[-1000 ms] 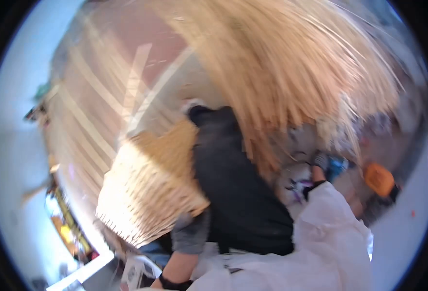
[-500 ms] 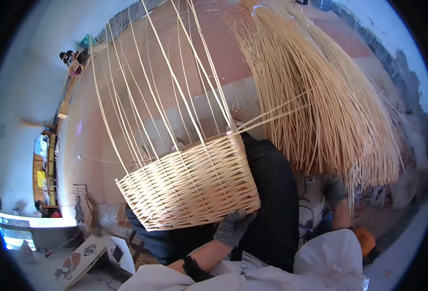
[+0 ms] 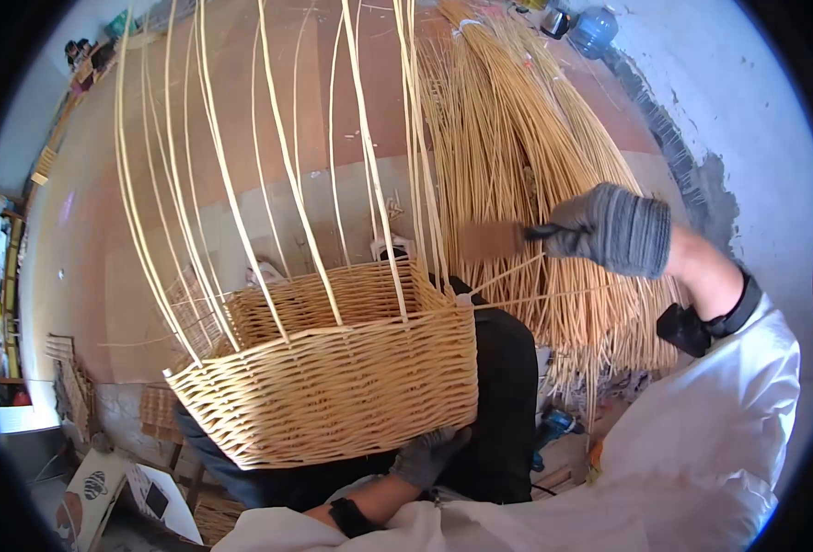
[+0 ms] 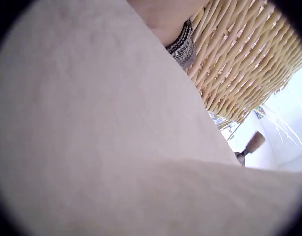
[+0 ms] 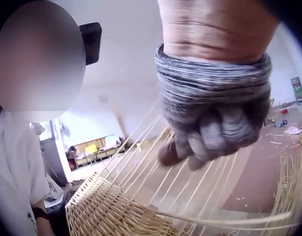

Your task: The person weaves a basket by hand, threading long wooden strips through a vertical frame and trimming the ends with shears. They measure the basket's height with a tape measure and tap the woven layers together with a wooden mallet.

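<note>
A wicker basket (image 3: 333, 396) is resting on the lap (image 3: 506, 368); right of it, a rod bundle (image 3: 553, 156) is lying on the floor (image 3: 84, 276); far beyond it, rightward, a water jug (image 3: 595, 33) is standing.

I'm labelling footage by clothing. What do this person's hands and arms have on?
The right hand and left hand wear grey knitted gloves with streaked cuffs. Black bands sit above them, the right bearing a dark block. The sleeves are loose and white.
</note>
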Demonstrator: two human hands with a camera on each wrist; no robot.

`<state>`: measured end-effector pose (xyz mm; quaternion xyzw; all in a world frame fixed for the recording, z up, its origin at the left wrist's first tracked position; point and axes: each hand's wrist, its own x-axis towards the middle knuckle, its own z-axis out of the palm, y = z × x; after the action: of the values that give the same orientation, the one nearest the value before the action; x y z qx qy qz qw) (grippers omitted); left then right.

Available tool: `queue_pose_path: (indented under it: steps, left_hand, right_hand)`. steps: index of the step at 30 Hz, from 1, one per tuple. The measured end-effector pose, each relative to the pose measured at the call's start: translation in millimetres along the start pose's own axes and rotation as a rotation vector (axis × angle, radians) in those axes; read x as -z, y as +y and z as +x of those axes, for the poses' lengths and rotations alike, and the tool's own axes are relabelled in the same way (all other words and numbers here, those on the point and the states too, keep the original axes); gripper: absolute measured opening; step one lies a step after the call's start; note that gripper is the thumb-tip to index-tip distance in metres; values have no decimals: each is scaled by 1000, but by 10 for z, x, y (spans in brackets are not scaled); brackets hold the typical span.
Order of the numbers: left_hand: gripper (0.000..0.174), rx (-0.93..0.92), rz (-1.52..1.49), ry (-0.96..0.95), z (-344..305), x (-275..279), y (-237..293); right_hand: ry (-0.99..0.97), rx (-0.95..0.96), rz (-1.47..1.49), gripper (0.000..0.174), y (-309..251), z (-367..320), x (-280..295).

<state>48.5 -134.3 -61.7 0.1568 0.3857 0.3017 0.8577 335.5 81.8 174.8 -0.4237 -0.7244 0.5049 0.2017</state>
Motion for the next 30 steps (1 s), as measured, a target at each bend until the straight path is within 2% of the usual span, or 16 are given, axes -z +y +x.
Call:
queue_pose_path:
  steps: [3,5,7,10,12,13,15,16,18,19,22,23,25,26,28,30]
  left_hand:
    - [34,-117,476,25,91,140,-242]
    - [34,-303,915,-54,42,79,-78]
    - [35,-480,1179,-91,48,40,13]
    - [31,-585,1295,3,135,154,-161]
    - [29,-569,1265,63,162,206,-367]
    - [29,-537,1160,108,198,248,-511]
    - [31,-509,949,188,278,373,-871]
    - [31,-574,1019,206,278,310,-767]
    - [30,-1005,1868,133,260,256,-347]
    - [30,-1006,1787,91,277,196,-193]
    - [29,-937,1772,32,151,170,-207]
    - [29,-898,1928,58,229,239,-333]
    - [30,-692,1400,1,234,223,-367]
    - [30,-503,717,-73,198,140,-301]
    - [32,-407,427,-118,145,147,-263]
    - [36,-658,1179,-45,164,210,-239]
  right_hand:
    - [219,378,-526,16,46,167,268]
    - [713,105,-566,22,142,59,228]
    - [733,73,-514,23,235,63,206]
    - [49,345,-257,18,585,168,125]
    - [-191,311,190,20,435,143,302]
    - [-201,187,544,25,143,151,730]
    - [-28,140,575,29,-104,154,896]
    - [149,227,248,29,-212,166,713]
    - [497,386,-400,28,-355,263,265]
    - [664,453,-728,28,-394,293,92]
    - [978,275,-629,27,-340,228,28]
    - [959,252,-581,26,-267,214,18]
    - [625,391,-589,25,-72,230,-153]
    - [459,440,-573,24,-61,220,-247]
    - [352,396,-461,23,-243,83,-229]
    - [513,163,-199,21,-528,-36,20]
